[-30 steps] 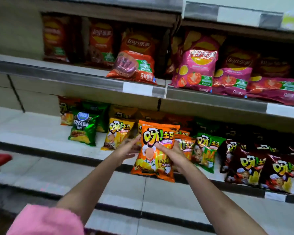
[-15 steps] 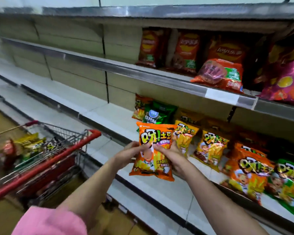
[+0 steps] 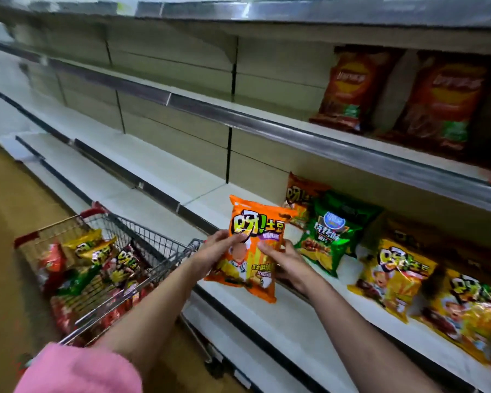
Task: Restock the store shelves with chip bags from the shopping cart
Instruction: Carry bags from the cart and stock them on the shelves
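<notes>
Over the brown floor (image 3: 9, 251) and the white lower shelf (image 3: 281, 313), the left hand (image 3: 213, 252) and right hand (image 3: 288, 262) each grip an upright orange chip bag (image 3: 253, 245) by its sides, right of the shopping cart (image 3: 102, 276), bare shelf stretching left beyond.

Both forearms extended forward from lower frame edge, converging toward centre. Left arm bare from pink sleeve (image 3: 77, 370) at elbow. Left hand (image 3: 214, 252) grips left edge of orange chip bag (image 3: 253, 245), thumb across front. Right hand (image 3: 285, 260) grips right edge, thumb on front, remaining fingers hidden behind. Bag held upright between hands.
</notes>
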The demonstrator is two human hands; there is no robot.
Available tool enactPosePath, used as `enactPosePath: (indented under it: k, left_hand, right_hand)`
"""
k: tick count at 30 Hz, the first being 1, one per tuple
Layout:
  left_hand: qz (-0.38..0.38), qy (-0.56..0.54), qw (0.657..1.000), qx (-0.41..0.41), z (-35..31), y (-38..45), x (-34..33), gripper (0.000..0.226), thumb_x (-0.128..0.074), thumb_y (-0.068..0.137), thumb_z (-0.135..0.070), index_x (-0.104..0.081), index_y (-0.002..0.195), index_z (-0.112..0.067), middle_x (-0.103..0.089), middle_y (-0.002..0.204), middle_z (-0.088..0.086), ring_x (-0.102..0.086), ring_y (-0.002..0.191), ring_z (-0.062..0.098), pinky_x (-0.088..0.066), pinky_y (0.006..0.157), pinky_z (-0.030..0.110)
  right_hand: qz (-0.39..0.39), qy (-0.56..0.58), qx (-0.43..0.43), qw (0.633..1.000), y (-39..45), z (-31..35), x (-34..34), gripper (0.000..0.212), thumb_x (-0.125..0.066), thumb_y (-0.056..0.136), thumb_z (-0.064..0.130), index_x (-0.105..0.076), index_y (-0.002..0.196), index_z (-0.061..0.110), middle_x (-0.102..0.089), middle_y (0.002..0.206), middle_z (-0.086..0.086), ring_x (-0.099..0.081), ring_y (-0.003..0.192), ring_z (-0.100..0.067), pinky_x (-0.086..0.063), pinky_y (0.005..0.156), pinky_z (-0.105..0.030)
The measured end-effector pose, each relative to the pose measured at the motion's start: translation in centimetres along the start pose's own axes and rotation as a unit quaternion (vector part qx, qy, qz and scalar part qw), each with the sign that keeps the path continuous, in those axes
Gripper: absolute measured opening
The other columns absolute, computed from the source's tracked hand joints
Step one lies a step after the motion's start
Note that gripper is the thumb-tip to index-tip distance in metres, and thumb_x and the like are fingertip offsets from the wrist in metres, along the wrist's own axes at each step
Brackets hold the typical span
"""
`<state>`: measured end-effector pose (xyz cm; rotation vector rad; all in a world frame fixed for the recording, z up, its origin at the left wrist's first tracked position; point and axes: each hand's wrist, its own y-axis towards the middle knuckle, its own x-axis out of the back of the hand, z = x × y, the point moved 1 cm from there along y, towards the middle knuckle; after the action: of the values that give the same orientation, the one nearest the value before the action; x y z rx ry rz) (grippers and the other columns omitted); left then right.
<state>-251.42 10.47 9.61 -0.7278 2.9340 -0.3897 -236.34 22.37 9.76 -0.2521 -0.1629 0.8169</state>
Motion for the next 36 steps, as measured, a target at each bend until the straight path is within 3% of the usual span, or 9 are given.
enactPosePath:
  k: [6,11,15,16,19,22,26,31,36]
  left_hand:
    - [-0.022,-0.011,1.000,0.009,0.3,3.6,0.3,0.059,-0.071,0.077,-0.047,-0.050,0.123,-0.018,-0.065,0.112,0.007,-0.067,0.096,0.027,-0.055,0.087,0.046]
    - [-0.057,0.020,0.998,-0.007,0.9,6.9,0.0,0.061,-0.072,0.080,-0.036,-0.044,0.131,-0.016,-0.058,0.115,0.002,-0.061,0.098,0.017,-0.053,0.088,0.038]
    - [-0.089,0.026,0.996,-0.006,-0.2,9.7,1.3,0.044,-0.067,0.087,-0.024,-0.050,0.125,-0.008,-0.059,0.116,0.011,-0.061,0.085,0.013,-0.053,0.065,0.015]
    - [-0.097,0.038,0.995,-0.005,-0.4,10.6,1.9,0.042,-0.066,0.088,-0.023,-0.051,0.124,-0.007,-0.061,0.116,0.014,-0.061,0.087,0.015,-0.050,0.069,0.017]
    - [-0.108,0.049,0.993,0.011,-0.9,13.0,3.0,0.039,-0.065,0.089,-0.024,-0.054,0.122,-0.007,-0.062,0.115,0.017,-0.060,0.099,0.022,-0.049,0.082,0.027]
    - [-0.114,0.056,0.991,0.033,-0.8,15.2,3.3,0.036,-0.065,0.089,-0.027,-0.057,0.119,-0.008,-0.063,0.115,0.014,-0.062,0.095,0.019,-0.048,0.074,0.024]
    - [-0.120,0.067,0.989,0.055,-1.1,17.4,3.9,0.036,-0.065,0.089,-0.027,-0.057,0.118,-0.007,-0.063,0.117,0.013,-0.063,0.094,0.019,-0.049,0.068,0.020]
    - [-0.123,0.077,0.987,0.064,-0.9,18.3,4.5,0.034,-0.063,0.091,-0.026,-0.058,0.118,-0.007,-0.064,0.110,0.008,-0.063,0.097,0.019,-0.048,0.067,0.018]
    - [-0.106,0.072,0.990,0.055,-1.0,18.2,5.0,0.032,-0.061,0.092,-0.028,-0.057,0.118,-0.009,-0.064,0.111,0.007,-0.063,0.102,0.020,-0.052,0.082,0.027]
  right_hand:
    - [-0.014,-0.018,-0.035,0.999,3.7,-0.5,-0.1,0.075,-0.076,0.070,0.049,-0.043,0.131,0.024,-0.061,0.126,-0.001,-0.058,0.112,-0.021,-0.046,0.100,-0.044]
    - [-0.032,-0.033,-0.047,0.998,6.8,-1.6,1.3,0.044,-0.073,0.080,0.037,-0.048,0.115,0.031,-0.062,0.113,0.003,-0.057,0.105,-0.019,-0.046,0.091,-0.038]
    - [-0.091,0.011,-0.029,0.995,10.5,-1.4,3.5,0.028,-0.073,0.082,0.026,-0.054,0.104,0.027,-0.065,0.105,0.002,-0.061,0.088,-0.013,-0.048,0.073,-0.028]
    - [-0.112,0.016,-0.023,0.993,11.9,-1.4,4.2,0.027,-0.074,0.081,0.025,-0.057,0.103,0.025,-0.066,0.109,0.000,-0.063,0.089,-0.014,-0.050,0.074,-0.030]
    - [-0.156,0.038,-0.029,0.987,15.7,-1.3,5.4,0.050,-0.079,0.074,0.034,-0.055,0.117,0.027,-0.062,0.126,-0.005,-0.060,0.111,-0.027,-0.047,0.097,-0.048]
    - [-0.179,0.046,-0.047,0.982,19.2,-1.7,6.0,0.071,-0.078,0.075,0.036,-0.045,0.135,0.020,-0.056,0.132,-0.006,-0.054,0.121,-0.029,-0.042,0.104,-0.050]
    - [-0.194,0.046,-0.042,0.979,22.2,-2.0,6.8,0.069,-0.080,0.071,0.034,-0.049,0.131,0.021,-0.058,0.132,-0.009,-0.054,0.120,-0.029,-0.042,0.103,-0.051]
    - [-0.176,0.071,-0.046,0.981,22.9,-1.8,7.0,0.040,-0.073,0.081,0.021,-0.050,0.114,0.025,-0.056,0.132,-0.009,-0.054,0.120,-0.030,-0.042,0.104,-0.050]
    - [-0.216,0.046,-0.076,0.972,22.9,-2.4,6.9,0.056,-0.073,0.083,0.028,-0.047,0.131,0.014,-0.054,0.134,-0.012,-0.051,0.125,-0.035,-0.044,0.101,-0.050]
